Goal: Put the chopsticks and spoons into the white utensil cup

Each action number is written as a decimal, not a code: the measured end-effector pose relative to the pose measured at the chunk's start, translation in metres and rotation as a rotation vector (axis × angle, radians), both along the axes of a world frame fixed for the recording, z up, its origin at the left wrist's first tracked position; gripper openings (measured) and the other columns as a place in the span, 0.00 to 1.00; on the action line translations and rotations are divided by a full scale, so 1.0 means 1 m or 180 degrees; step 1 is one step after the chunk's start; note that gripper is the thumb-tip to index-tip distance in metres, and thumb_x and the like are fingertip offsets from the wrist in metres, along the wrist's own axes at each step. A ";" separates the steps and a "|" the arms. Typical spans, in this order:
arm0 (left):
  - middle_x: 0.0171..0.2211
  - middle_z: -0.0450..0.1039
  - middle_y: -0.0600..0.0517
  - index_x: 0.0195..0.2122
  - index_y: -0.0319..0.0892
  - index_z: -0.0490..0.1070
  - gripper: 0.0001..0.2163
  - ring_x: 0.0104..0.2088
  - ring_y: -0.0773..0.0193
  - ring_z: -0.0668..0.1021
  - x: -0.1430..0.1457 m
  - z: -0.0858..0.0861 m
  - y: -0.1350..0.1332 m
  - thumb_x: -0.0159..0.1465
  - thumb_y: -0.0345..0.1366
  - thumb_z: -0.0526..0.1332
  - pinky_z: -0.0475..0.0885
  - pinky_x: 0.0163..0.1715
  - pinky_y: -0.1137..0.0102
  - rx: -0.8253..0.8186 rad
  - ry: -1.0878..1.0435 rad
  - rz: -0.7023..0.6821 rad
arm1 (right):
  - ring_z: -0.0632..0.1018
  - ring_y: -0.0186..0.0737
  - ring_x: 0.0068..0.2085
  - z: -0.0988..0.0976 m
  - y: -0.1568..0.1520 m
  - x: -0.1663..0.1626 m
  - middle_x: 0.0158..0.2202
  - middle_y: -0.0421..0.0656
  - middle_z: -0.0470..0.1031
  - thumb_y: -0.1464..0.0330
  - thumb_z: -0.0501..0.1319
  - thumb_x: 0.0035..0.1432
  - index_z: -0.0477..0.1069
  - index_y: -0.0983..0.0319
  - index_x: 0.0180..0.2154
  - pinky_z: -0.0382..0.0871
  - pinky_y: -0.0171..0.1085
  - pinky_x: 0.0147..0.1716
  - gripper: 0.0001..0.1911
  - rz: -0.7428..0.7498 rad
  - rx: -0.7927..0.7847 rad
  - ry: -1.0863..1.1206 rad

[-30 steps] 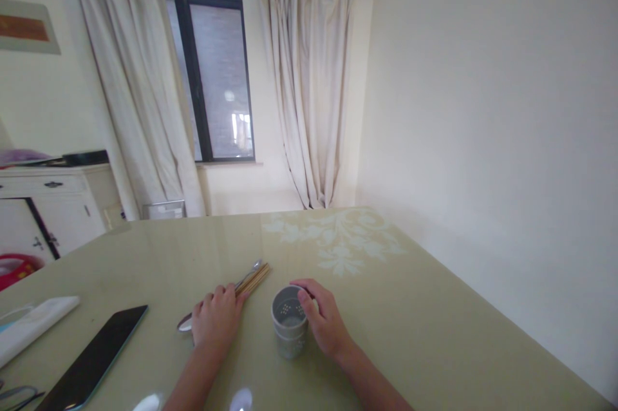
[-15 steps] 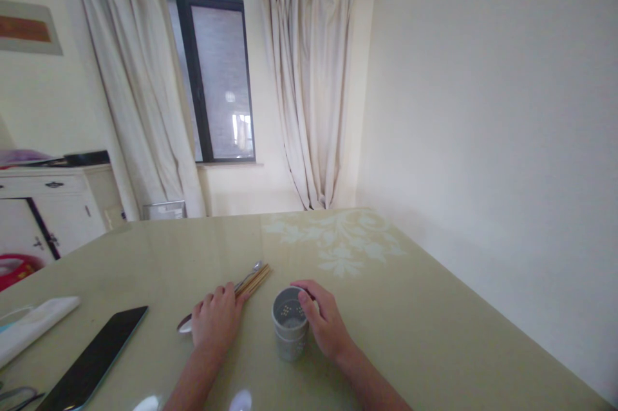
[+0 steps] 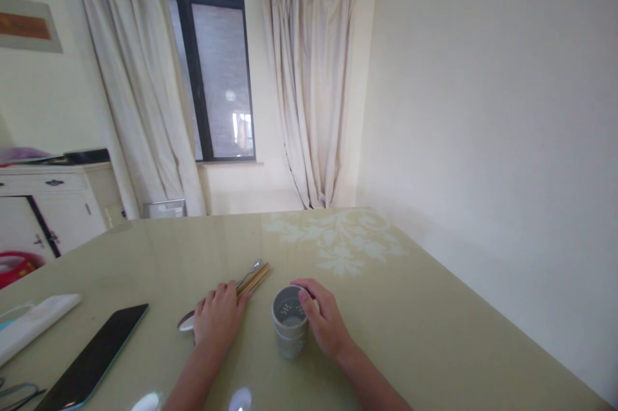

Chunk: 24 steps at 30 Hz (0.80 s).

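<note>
My left hand [image 3: 219, 317] is closed over a bundle of wooden chopsticks [image 3: 255, 279] lying slantwise on the table. A metal spoon [image 3: 257, 264] sticks out beside their far ends. Below the hand's left side shows a spoon-like end with a white bowl and dark rim [image 3: 186, 323]; its other part is hidden under my palm. To the right stands a grey chopstick holder [image 3: 290, 341], upright, with small holes in its bottom and nothing inside. My right hand [image 3: 327, 321] wraps around its right side, thumb at the rim.
A black tablet or phone [image 3: 96, 356] lies on the glossy table [image 3: 410, 334] at left. Beyond it are a white long object [image 3: 38, 324] and a cable [image 3: 22, 391]. A wall [image 3: 492, 140] borders the table's right edge; a window [image 3: 224, 82] and curtains [image 3: 313, 76] are behind.
Almost nothing differs. Both hands, the chopsticks and the holder stay in place; the view has shifted very slightly.
</note>
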<state>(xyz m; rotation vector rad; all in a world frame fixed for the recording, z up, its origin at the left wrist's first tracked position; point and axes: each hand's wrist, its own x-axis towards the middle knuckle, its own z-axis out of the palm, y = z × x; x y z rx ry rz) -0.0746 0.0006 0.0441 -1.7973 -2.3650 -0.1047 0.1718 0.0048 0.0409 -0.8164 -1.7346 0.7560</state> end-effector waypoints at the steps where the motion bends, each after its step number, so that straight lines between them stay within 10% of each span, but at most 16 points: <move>1: 0.53 0.79 0.39 0.55 0.41 0.75 0.20 0.54 0.47 0.80 0.000 0.000 0.000 0.76 0.48 0.52 0.69 0.51 0.57 0.0026 0.0009 -0.0014 | 0.82 0.46 0.49 0.000 0.000 0.000 0.48 0.48 0.84 0.48 0.54 0.75 0.80 0.58 0.52 0.74 0.41 0.49 0.26 0.0003 0.0000 0.0004; 11: 0.54 0.78 0.43 0.51 0.43 0.79 0.13 0.55 0.51 0.78 0.005 -0.001 0.004 0.74 0.36 0.56 0.67 0.56 0.59 0.0198 0.0010 -0.0644 | 0.82 0.47 0.49 0.002 -0.002 0.000 0.48 0.48 0.84 0.47 0.53 0.75 0.80 0.58 0.53 0.75 0.42 0.49 0.27 -0.0031 -0.0008 -0.0037; 24: 0.51 0.79 0.42 0.50 0.41 0.79 0.13 0.54 0.49 0.78 0.004 -0.001 0.001 0.75 0.36 0.54 0.67 0.53 0.58 0.0240 0.0021 -0.0417 | 0.82 0.47 0.49 0.000 -0.002 0.001 0.49 0.49 0.84 0.47 0.53 0.76 0.80 0.58 0.53 0.75 0.42 0.50 0.27 -0.0038 -0.0011 -0.0043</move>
